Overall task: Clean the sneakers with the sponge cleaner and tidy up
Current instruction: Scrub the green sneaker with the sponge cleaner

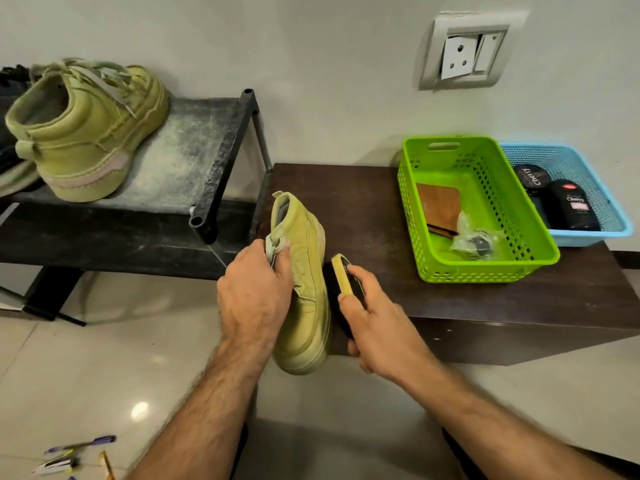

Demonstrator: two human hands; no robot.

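Note:
My left hand (258, 294) grips an olive-green sneaker (308, 299) by its laces and upper, holding it on its side over the front edge of the dark brown table (381, 209). My right hand (374, 327) holds the sponge cleaner (344, 278), a black holder with a yellow sponge, pressed against the sneaker's sole side. The second olive-green sneaker (86, 133) stands upright on the black metal rack (194, 157) at the left, heel toward me.
A green plastic basket (519, 209) on the table holds a brown wooden brush and a small plastic bag. Behind it a blue basket (595, 188) holds a polish tin and a black bottle. Pens lie on the tiled floor (83, 448). A wall socket (464, 51) is above.

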